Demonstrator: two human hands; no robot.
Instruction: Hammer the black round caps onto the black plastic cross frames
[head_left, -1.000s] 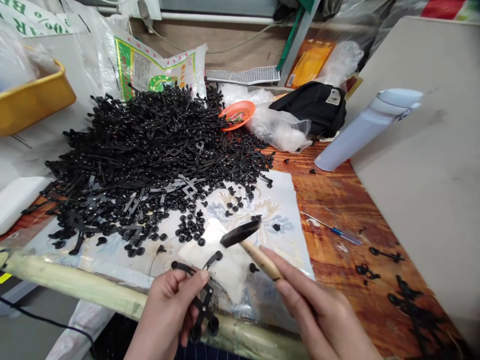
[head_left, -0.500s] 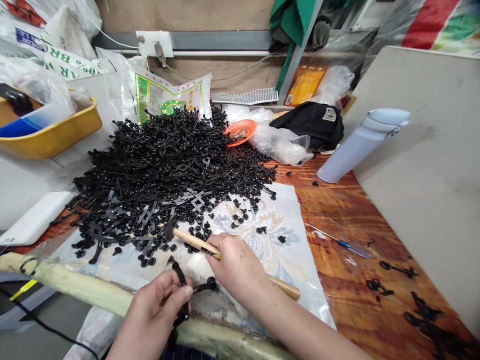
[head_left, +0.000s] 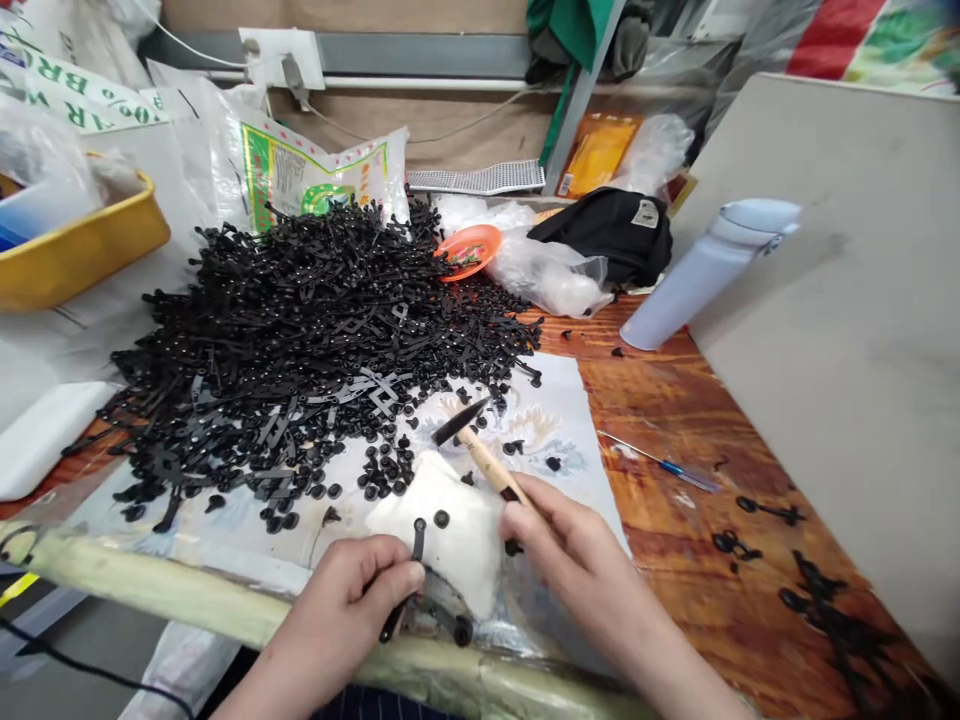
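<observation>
My left hand (head_left: 375, 585) pinches a black plastic linkage (head_left: 419, 537) of jointed arms with round ends. One end lies over a white pad (head_left: 450, 545) at the table's near edge, beside a small round black cap (head_left: 442, 519). My right hand (head_left: 551, 525) is closed round the wooden handle of a hammer (head_left: 487, 463). The hammer's dark head is raised above the far side of the pad, apart from the linkage. Behind both hands rises a large heap of black plastic parts (head_left: 300, 320), with loose round caps (head_left: 382, 472) along its near side.
An orange dish (head_left: 469, 250) rests against the heap. To the right are a light blue bottle (head_left: 709, 275), a thin screwdriver-like tool (head_left: 664, 462) and more black pieces (head_left: 772, 510). A yellow tub (head_left: 82, 255) stands at left. A padded bar (head_left: 187, 570) runs along the front edge.
My right hand has swung the hammer rightward, off the loose caps and up beside the white pad, which is now uncovered. My left hand has moved the linkage right, onto the pad.
</observation>
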